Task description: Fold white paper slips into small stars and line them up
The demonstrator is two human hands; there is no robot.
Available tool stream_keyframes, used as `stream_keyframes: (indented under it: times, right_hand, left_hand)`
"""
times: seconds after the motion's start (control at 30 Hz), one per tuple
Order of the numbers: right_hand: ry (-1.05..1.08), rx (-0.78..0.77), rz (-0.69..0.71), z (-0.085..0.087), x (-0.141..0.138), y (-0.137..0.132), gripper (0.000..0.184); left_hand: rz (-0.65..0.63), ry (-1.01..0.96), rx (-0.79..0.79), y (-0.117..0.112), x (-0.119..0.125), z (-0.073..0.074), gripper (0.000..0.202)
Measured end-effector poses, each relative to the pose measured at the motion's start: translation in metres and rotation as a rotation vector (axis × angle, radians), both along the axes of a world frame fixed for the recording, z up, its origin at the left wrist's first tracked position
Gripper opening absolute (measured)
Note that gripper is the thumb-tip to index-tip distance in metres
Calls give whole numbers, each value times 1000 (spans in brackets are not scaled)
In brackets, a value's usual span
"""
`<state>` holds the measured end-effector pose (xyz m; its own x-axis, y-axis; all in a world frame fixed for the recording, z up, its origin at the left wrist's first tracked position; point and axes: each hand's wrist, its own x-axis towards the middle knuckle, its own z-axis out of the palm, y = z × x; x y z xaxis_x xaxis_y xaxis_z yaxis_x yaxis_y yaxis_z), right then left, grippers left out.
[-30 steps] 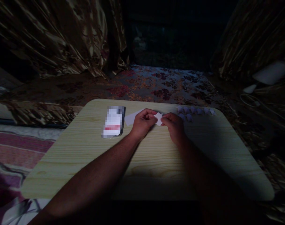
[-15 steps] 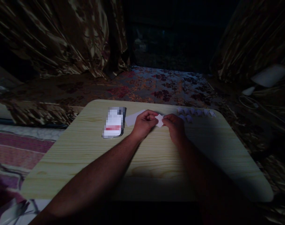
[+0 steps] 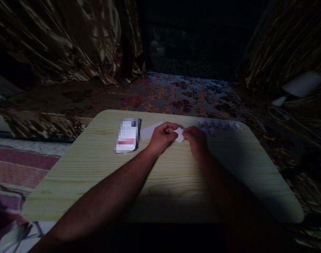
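Note:
Between my two hands, above the wooden table (image 3: 97,168), is a small white folded paper (image 3: 179,135) with pointed corners, star-like in outline. My left hand (image 3: 163,137) pinches its left side with thumb and fingers. On the other side my right hand (image 3: 196,140) grips the right edge, fingers curled. A flat white paper strip (image 3: 151,131) lies partly behind my left hand. Past my right hand sit several small folded paper pieces (image 3: 216,123) in rows along the far edge, some of them partly covered by the hand.
A phone (image 3: 127,136) with a blurred bright screen lies left of the paper strip. Beyond the table is a patterned cloth ledge (image 3: 176,93) with curtains (image 3: 91,42). A white lamp (image 3: 304,85) stands at right, a striped bedcover (image 3: 23,165) at left.
The folded paper has turned slightly in my fingers and shows more of its points. Both hands keep their hold, and the whole view has shifted a little.

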<state>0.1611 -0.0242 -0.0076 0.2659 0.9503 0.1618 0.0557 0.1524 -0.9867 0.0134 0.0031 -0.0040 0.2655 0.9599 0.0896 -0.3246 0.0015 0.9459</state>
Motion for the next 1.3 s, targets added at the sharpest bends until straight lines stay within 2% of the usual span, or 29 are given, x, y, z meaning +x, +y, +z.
stream_keyframes:
  times: [0.17,0.3,0.5,0.93,1.3]
  right_hand:
    - [138,-56,71,1,-1,2,20]
    - [153,-83,124,2,0,1,18]
    - [100,-79,92,3,0,0,12]
    - [151,-50,76,-1,0,2,14]
    - [183,-62,119,0,2,1,16]
  left_hand:
    - [61,-87,-47,3,-2,3,28]
    - [98,-123,-61,3,-2,5,28]
    - [107,-116,-67,4,-1,5,28]
    - [106,-94,-48,3,-2,4,29]
    - [117,-100,-30,4,-2,3,27]
